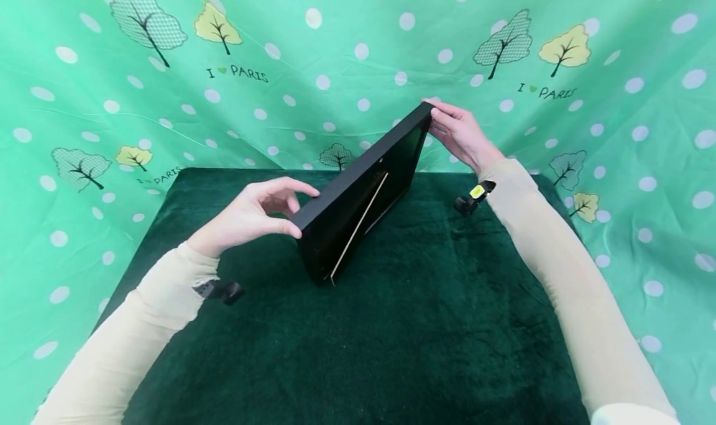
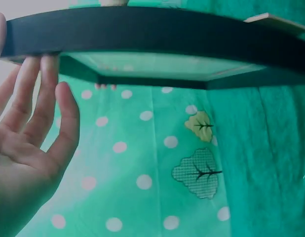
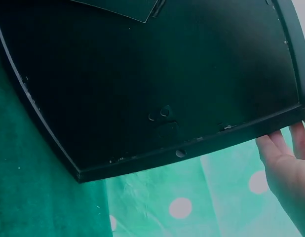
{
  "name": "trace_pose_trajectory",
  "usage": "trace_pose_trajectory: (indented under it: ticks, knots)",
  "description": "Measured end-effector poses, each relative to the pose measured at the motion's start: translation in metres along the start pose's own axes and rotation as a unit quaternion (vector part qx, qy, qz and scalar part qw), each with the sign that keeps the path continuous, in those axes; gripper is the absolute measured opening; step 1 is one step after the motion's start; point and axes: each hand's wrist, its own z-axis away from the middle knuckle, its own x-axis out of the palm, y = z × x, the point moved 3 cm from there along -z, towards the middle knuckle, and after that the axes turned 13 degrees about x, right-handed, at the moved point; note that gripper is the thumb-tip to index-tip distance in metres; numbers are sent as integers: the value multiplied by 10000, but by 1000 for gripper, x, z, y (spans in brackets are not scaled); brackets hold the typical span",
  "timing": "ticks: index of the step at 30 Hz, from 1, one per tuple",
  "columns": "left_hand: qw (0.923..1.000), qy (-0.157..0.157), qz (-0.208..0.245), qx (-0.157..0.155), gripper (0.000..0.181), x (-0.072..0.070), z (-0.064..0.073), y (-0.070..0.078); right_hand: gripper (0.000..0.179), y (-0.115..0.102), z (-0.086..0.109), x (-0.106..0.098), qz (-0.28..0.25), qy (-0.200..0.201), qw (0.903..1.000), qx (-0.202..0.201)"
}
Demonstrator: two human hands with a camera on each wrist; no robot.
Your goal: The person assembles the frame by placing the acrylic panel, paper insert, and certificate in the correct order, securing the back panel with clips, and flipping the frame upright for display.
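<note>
A black picture frame (image 1: 366, 164) stands on edge, slanting, its dark back turned toward me. A stand leg (image 1: 360, 226) with a pale edge juts from that back. My left hand (image 1: 252, 214) pinches the frame's near upper corner between thumb and fingers. At the far upper corner, my right hand (image 1: 461, 133) grips the rim. In the left wrist view, the fingers of the left hand (image 2: 36, 133) reach under the frame's black side (image 2: 142, 32). The right wrist view shows the back panel (image 3: 207, 74) with small metal fittings. Whether the lower edge touches the cloth, I cannot tell.
A dark green velvety cloth (image 1: 391, 350) covers the table. Behind and at both sides hangs a light green curtain (image 1: 313, 52) with white dots and printed trees. Each wrist wears a strap with a small black camera (image 1: 464, 204).
</note>
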Motion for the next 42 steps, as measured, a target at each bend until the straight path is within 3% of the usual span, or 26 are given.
trace_pose_trajectory:
  ticks: [4,9,12,15,18,21,27,33,42]
  knots:
    - [9984,-338,-408,181,59,10,-2,0,35,1,-8,6,67,-49,9999,-57]
    - [9939,-134,-865,676,66,14,-4,1,42,6,-15,18,133,-344,9993,-50]
    - [9911,-141,-990,883,75,18,-7,4,51,11,-20,29,538,-509,9971,197]
    - [9873,-400,-1063,1108,80,25,-12,9,57,17,-27,43,1149,-647,9902,451]
    - [9808,-666,-1229,1359,80,36,-15,14,59,23,-35,58,1582,-842,9826,496]
    - [9742,-712,-1490,1540,81,45,-15,17,59,28,-43,72,1667,-1107,9787,457]
    - [9648,-505,-1914,1733,83,56,-11,15,58,39,-58,98,1348,-1457,9788,497]
    - [9572,-470,-2190,1836,82,57,-5,16,60,54,-73,124,1582,-1576,9736,472]
    - [9558,-330,-2340,1751,86,60,2,18,60,66,-84,156,2018,-2007,9582,276]
